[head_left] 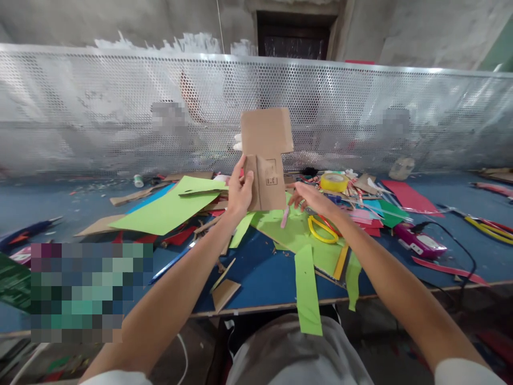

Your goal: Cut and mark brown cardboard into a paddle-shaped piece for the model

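My left hand (239, 193) grips a folded piece of brown cardboard (266, 131) by its left edge, thumb across the front. The cardboard is held upright above the table, with a wide upper part, a narrower lower part and a small printed mark. Beside its lower right edge is my right hand (315, 199), fingers apart and partly bent, with nothing visible in it. Whether its index finger touches the cardboard I cannot tell. Below the right hand lie yellow-handled scissors (323, 231) on green paper (280, 227).
A perforated metal panel (120, 112) stands behind the blue table (264, 289). Green sheets (172, 208), a yellow tape roll (334, 182), red paper (411, 197) and a purple device (420, 240) with a cable lie about. One green strip (308, 299) hangs over the front edge.
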Available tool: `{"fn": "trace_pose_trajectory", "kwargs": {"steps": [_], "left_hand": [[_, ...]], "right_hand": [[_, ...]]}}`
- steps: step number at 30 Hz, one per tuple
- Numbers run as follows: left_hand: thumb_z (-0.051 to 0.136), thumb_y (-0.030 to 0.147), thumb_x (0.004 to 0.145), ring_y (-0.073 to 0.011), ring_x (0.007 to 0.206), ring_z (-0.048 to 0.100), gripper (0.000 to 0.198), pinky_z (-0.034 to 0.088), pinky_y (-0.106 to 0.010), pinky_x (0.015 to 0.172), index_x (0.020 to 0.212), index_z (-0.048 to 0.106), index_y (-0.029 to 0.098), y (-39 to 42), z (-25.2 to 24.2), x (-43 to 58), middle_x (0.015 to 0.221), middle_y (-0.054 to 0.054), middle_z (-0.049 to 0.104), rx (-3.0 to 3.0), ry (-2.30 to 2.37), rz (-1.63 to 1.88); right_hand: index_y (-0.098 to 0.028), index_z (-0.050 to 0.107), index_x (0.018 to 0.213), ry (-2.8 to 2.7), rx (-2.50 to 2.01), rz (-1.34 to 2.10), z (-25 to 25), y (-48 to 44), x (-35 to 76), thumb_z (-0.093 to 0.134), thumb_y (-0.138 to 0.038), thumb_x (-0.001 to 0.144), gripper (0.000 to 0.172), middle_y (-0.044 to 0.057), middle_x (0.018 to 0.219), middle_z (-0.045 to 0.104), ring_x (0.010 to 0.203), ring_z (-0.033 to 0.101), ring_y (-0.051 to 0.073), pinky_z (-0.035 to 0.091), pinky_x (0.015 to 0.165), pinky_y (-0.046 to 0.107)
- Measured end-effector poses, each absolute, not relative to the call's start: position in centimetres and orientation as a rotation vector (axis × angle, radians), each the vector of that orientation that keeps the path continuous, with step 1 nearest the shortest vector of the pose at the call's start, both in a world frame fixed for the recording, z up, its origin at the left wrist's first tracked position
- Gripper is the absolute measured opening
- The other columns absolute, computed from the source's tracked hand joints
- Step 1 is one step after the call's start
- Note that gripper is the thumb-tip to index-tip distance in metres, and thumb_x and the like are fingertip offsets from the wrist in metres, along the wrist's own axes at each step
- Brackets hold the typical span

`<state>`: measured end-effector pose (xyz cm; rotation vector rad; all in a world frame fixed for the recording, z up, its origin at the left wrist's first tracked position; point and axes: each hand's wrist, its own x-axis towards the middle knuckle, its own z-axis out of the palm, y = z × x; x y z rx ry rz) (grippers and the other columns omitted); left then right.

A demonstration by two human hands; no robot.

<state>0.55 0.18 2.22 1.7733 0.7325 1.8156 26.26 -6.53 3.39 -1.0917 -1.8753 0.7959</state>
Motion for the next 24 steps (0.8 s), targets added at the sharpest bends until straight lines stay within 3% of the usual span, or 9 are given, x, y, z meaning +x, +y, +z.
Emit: {"fn": "trace_pose_trajectory", "kwargs": {"steps": [2,4,7,10,13,15,17,20,24], "left_hand": [[0.061,0.068,0.103,-0.0340,0.143,0.064,0.079,0.056,-0.051,0.118,0.171,0.040,0.034,-0.2,1.8,1.3,0.169,-0.011,0.054,1.822,0.698,1.742],[0.062,0.064,0.103,-0.0338,0.147,0.061,0.079,0.055,-0.053,0.119,0.172,0.035,0.035,-0.4,1.3,2.0,0.171,-0.012,0.050,1.872,0.663,1.658],[0.063,0.054,0.105,-0.0314,0.152,0.056,0.073,0.049,-0.055,0.125,0.170,0.036,0.036,-0.4,0.7,2.5,0.174,-0.011,0.045,1.917,0.660,1.572],[0.060,0.042,0.105,-0.0292,0.142,0.065,0.067,0.050,-0.055,0.124,0.168,0.038,0.034,0.2,0.1,2.6,0.165,-0.012,0.056,1.890,0.689,1.529],[0.054,0.035,0.104,-0.0275,0.106,0.081,0.068,0.064,-0.056,0.104,0.169,0.031,0.029,0.7,-0.2,2.3,0.131,-0.015,0.074,1.824,0.759,1.394],[0.052,0.033,0.102,-0.0266,0.086,0.081,0.067,0.067,-0.054,0.091,0.166,0.033,0.025,0.6,-0.1,1.8,0.116,-0.014,0.075,1.863,0.862,1.305],[0.055,0.032,0.099,-0.0287,0.083,0.080,0.061,0.066,-0.054,0.090,0.158,0.045,0.022,0.0,0.4,1.4,0.111,-0.014,0.075,2.052,1.019,1.265],[0.059,0.028,0.094,-0.0381,0.089,0.078,0.055,0.061,-0.055,0.093,0.149,0.057,0.023,-1.5,1.1,1.1,0.087,-0.010,0.075,2.448,1.294,1.088],[0.059,0.024,0.092,-0.0382,0.086,0.078,0.051,0.059,-0.046,0.082,0.143,0.062,0.021,-2.8,1.2,1.4,0.087,-0.012,0.077,2.684,1.398,0.851]], "right_hand": [[-0.023,0.067,0.124,-1.709,-0.988,0.980,3.3,-6.4,26.1,0.059,-0.069,0.099,0.053,0.009,0.097,0.081,0.076,0.075,0.022,0.058,0.057,0.031],[-0.023,0.068,0.115,-1.625,-0.975,0.994,3.0,-6.3,25.8,0.079,-0.061,0.086,0.049,0.008,0.098,0.081,0.078,0.074,0.021,0.057,0.056,0.029],[-0.023,0.067,0.102,-1.527,-1.031,0.959,2.6,-6.0,25.5,0.085,-0.050,0.074,0.043,0.006,0.093,0.079,0.074,0.070,0.020,0.053,0.054,0.027],[-0.023,0.066,0.095,-1.399,-1.053,0.899,2.6,-5.6,25.9,0.077,-0.046,0.073,0.034,0.003,0.089,0.076,0.074,0.069,0.020,0.053,0.058,0.028],[-0.024,0.062,0.091,-1.308,-1.029,0.747,2.8,-5.2,27.0,0.071,-0.044,0.074,0.028,0.001,0.086,0.073,0.078,0.068,0.021,0.055,0.067,0.032],[-0.025,0.060,0.089,-1.285,-1.015,0.673,2.8,-5.1,27.8,0.070,-0.045,0.075,0.027,0.001,0.086,0.073,0.081,0.068,0.022,0.057,0.073,0.035],[-0.026,0.057,0.089,-1.279,-0.997,0.638,2.7,-4.9,28.4,0.071,-0.048,0.076,0.029,0.002,0.088,0.073,0.084,0.069,0.024,0.059,0.079,0.039],[-0.027,0.057,0.093,-1.301,-0.969,0.631,2.6,-4.8,28.7,0.072,-0.053,0.078,0.034,0.003,0.094,0.075,0.090,0.070,0.026,0.060,0.083,0.043],[-0.027,0.057,0.097,-1.341,-0.969,0.648,2.3,-4.8,28.4,0.073,-0.057,0.081,0.038,0.004,0.096,0.076,0.089,0.071,0.027,0.060,0.080,0.043]]}}
